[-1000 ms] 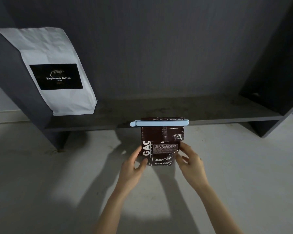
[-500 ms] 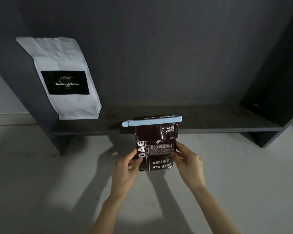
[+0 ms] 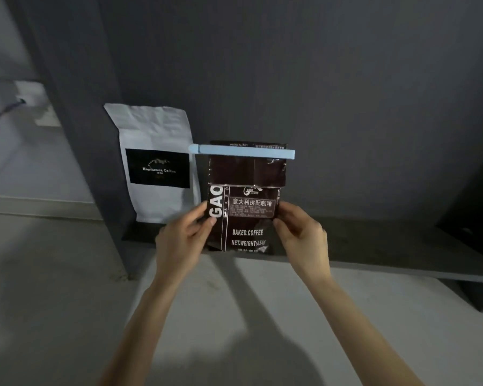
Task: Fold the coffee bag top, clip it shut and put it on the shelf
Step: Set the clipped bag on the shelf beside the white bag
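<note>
Left hand [image 3: 183, 240] and right hand [image 3: 301, 235] gripping the sides of an upright brown bag [image 3: 244, 201], blue clip [image 3: 241, 152] across its folded top, on a dark shelf [image 3: 388, 246], white bag [image 3: 156, 162] beside, pale floor [image 3: 53, 302] below.

both arms stretched forward, left hand [image 3: 183, 240] and right hand [image 3: 304, 235] facing each other, fingers [image 3: 200, 215] pinched, thumbs in front.

A plain indoor room, home or store room, not clear which. A low dark shelf unit [image 3: 374, 246] stands on a pale bare floor [image 3: 53, 316] against a pale wall [image 3: 3, 162] with a skirting board; two coffee bags [image 3: 156, 135] sit on it.
</note>
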### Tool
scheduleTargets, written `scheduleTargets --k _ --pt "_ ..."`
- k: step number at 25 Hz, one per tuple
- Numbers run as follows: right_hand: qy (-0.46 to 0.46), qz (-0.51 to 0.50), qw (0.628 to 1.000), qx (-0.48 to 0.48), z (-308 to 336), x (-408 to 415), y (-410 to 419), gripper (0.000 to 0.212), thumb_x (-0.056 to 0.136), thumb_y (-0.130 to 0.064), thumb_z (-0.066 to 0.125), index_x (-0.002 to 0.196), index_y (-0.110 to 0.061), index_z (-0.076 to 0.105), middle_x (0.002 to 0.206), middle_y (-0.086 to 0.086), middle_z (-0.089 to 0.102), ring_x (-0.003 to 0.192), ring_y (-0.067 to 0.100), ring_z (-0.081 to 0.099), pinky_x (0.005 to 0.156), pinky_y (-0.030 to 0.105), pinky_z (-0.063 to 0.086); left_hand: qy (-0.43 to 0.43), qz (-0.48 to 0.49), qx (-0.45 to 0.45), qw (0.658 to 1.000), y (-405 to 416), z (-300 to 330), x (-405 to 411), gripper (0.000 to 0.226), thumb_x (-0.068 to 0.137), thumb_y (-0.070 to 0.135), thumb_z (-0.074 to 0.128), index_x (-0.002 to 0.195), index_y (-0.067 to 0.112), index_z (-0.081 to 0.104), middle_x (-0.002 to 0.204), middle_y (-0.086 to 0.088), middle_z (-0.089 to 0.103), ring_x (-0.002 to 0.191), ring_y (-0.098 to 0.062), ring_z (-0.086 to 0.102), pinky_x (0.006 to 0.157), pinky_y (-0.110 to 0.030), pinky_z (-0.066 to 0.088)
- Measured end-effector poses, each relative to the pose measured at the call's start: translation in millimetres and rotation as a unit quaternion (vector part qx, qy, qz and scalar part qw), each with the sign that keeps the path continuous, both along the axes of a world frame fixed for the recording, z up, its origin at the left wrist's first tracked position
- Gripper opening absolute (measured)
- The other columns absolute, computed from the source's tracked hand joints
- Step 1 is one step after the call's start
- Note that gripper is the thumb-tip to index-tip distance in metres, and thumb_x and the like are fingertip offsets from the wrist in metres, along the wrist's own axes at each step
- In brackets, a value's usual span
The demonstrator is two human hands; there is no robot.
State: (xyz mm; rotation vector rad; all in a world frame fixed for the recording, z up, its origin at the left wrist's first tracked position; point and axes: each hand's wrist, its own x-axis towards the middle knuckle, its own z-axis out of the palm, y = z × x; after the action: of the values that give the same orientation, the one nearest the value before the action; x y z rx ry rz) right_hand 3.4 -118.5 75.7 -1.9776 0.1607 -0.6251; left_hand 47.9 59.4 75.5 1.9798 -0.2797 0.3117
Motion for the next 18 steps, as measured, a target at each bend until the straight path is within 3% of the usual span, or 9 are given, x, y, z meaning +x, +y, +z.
scheduleTargets --k 3,5,7,8,12,14,18 --pt "-0.013 0.001 1.0 -0.009 13.2 27.1 3.8 0.031 0.083 -0.007 0.054 0.109 -0.023 0.06 0.091 -0.012 0.067 0.082 -0.007 0.061 0.075 0.003 0.044 -0.028 -0.005 -0.002 1.0 2.5 13.2 24.2 0.036 0.083 0.023 0.057 0.119 0.019 0.055 0.115 0.0 0.066 0.097 -0.007 0.063 0.088 -0.041 0.053" --pt "-0.02 0.006 1.0 -0.014 19.2 44.9 4.3 0.032 0.084 -0.007 0.053 0.111 -0.022 0.058 0.094 -0.012 0.066 0.084 -0.002 0.061 0.076 0.006 0.045 -0.037 -0.001 0.003 0.999 1.3 16.2 41.1 0.036 0.083 0.022 0.056 0.119 0.019 0.055 0.113 0.005 0.064 0.095 0.002 0.058 0.088 -0.019 0.05" --pt "-0.015 0.004 1.0 -0.024 15.4 58.4 5.0 0.033 0.085 -0.006 0.052 0.115 -0.021 0.055 0.098 -0.01 0.065 0.088 0.004 0.061 0.079 0.013 0.047 -0.033 0.014 0.003 0.999 -4.4 10.4 54.6 0.036 0.083 0.02 0.057 0.119 0.018 0.054 0.107 0.011 0.06 0.093 0.005 0.054 0.078 0.001 0.039" --pt "-0.002 0.001 0.999 -0.033 7.9 63.6 5.8 0.035 0.085 -0.006 0.051 0.117 -0.02 0.053 0.101 -0.006 0.067 0.091 0.008 0.062 0.08 0.017 0.047 -0.024 0.019 0.0 1.0 -8.1 2.5 60.1 0.037 0.083 0.018 0.057 0.12 0.016 0.053 0.109 0.008 0.061 0.095 0.0 0.056 0.079 -0.001 0.04" --pt "0.065 -0.008 0.994 -0.089 -35.8 68.9 18.9 0.059 0.083 -0.001 0.046 0.134 -0.026 0.03 0.12 0.004 0.062 0.108 0.024 0.058 0.089 0.037 0.049 0.017 0.036 0.001 0.999 -19.3 -32.6 67.5 0.038 0.086 0.018 0.052 0.123 0.011 0.05 0.123 -0.012 0.061 0.108 -0.026 0.06 0.094 -0.04 0.047" --pt "0.069 -0.006 0.993 -0.096 -42.0 71.2 19.1 0.065 0.082 -0.001 0.046 0.136 -0.028 0.024 0.129 0.002 0.056 0.116 0.024 0.053 0.094 0.044 0.048 0.026 0.038 -0.008 0.999 -21.0 -37.2 70.3 0.038 0.087 0.018 0.051 0.124 0.011 0.048 0.125 -0.012 0.06 0.11 -0.027 0.059 0.096 -0.044 0.046" --pt "0.083 0.007 0.992 -0.098 -42.0 71.6 15.7 0.067 0.082 -0.002 0.047 0.137 -0.03 0.021 0.134 0.0 0.052 0.121 0.023 0.049 0.097 0.043 0.044 0.032 0.041 -0.016 0.999 -22.6 -37.7 68.9 0.039 0.087 0.017 0.05 0.126 0.01 0.046 0.127 -0.014 0.057 0.113 -0.027 0.057 0.099 -0.047 0.045"
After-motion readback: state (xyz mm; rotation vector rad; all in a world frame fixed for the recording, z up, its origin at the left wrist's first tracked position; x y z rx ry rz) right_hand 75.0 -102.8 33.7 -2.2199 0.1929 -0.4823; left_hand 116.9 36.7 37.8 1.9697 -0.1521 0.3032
